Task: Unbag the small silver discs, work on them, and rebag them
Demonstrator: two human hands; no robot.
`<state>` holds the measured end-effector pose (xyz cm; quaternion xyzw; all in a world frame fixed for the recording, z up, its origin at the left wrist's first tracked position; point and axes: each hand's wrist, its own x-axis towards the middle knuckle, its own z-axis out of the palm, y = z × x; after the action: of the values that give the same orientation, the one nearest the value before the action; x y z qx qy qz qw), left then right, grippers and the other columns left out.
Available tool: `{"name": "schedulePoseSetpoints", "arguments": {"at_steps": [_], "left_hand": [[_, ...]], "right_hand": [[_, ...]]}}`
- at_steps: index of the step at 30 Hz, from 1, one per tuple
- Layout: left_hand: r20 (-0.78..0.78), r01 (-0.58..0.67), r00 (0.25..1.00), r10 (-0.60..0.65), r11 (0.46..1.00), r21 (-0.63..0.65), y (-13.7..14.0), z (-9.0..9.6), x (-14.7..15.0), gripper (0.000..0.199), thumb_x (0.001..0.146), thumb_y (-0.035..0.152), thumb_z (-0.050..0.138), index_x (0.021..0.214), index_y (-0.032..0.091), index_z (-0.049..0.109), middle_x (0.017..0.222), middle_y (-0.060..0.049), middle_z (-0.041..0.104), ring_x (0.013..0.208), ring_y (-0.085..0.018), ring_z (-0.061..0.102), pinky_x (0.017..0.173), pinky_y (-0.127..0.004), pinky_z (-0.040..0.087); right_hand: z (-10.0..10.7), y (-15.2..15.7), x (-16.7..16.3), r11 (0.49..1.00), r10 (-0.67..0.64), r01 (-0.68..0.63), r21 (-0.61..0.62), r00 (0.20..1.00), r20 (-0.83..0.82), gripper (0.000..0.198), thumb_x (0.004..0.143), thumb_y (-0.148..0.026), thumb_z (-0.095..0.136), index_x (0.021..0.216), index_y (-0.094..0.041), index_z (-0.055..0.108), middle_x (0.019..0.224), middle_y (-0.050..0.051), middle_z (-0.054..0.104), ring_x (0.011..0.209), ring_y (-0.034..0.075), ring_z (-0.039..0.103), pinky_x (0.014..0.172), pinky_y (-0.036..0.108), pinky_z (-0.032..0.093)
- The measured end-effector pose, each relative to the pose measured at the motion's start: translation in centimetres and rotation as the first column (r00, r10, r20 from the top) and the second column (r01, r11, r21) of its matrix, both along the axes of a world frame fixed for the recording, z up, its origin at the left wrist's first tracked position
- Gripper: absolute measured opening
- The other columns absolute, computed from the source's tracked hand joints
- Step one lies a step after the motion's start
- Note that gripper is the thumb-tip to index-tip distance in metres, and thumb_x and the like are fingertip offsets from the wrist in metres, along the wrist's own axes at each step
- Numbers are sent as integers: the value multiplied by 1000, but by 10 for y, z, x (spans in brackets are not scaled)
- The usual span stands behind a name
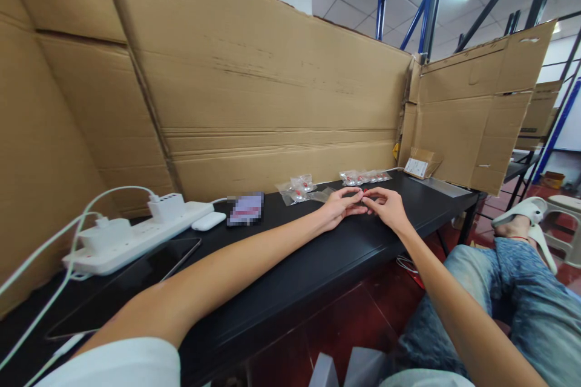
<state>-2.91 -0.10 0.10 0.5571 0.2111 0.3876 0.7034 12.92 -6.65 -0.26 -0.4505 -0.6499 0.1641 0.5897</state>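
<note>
Over the black table [290, 266], my left hand [340, 208] and my right hand [385, 204] meet with their fingertips close together. Between them shows a tiny red object [364, 191], mostly covered by the fingers, so its kind is not clear. The thumb and fingers of each hand are pinched around it. Just behind my left hand, clear plastic bags [297, 188] hold small red and silver pieces. Farther back lies a row of similar clear packets [364, 178], with red and silver bits inside.
On the left are a white power strip [149, 236] with plugged-in chargers and cables, a dark tablet [131, 284], a white case [209, 221] and a blurred card-like item [246, 209]. Cardboard walls [272, 84] border the table. A small cardboard box [422, 164] sits at the far right.
</note>
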Motion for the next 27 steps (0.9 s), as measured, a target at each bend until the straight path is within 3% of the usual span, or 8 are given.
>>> {"name": "schedulePoseSetpoints", "arguments": {"at_steps": [7, 13, 20, 27], "left_hand": [[23, -2, 1000, 2, 1000, 24, -2, 0, 3, 31, 78, 25, 74, 103, 9, 64, 90, -11, 71, 77, -19, 72, 88, -38, 57], [19, -13, 1000, 13, 1000, 4, -2, 0, 2, 31, 76, 19, 75, 104, 8, 66, 89, -11, 71, 73, -16, 71, 87, -38, 57], [53, -17, 998, 14, 998, 53, -3, -1, 1, 39, 74, 16, 77, 110, 8, 66, 86, -10, 71, 72, -15, 69, 86, -36, 56], [21, 35, 999, -39, 983, 182, -3, -4, 1, 49, 71, 22, 80, 116, 12, 66, 95, -11, 70, 80, -15, 67, 89, -37, 53]], "right_hand": [[-4, 6, 3, 997, 36, -46, -68, 989, -143, 48, 71, -41, 71, 112, -18, 64, 87, 5, 72, 57, 13, 62, 44, 21, 47], [-4, 8, 5, 984, 74, -122, -132, 946, -316, 29, 64, -39, 75, 77, -14, 67, 62, 0, 61, 52, 9, 52, 42, 19, 41], [-3, 9, 7, 943, 87, -173, -284, 953, -291, 28, 59, -37, 77, 72, -15, 67, 60, -1, 61, 45, 6, 42, 42, 20, 31], [-5, 13, 10, 948, 66, -156, -279, 950, -306, 23, 57, -30, 73, 73, -15, 65, 64, -1, 61, 50, 7, 43, 47, 21, 30]]}}
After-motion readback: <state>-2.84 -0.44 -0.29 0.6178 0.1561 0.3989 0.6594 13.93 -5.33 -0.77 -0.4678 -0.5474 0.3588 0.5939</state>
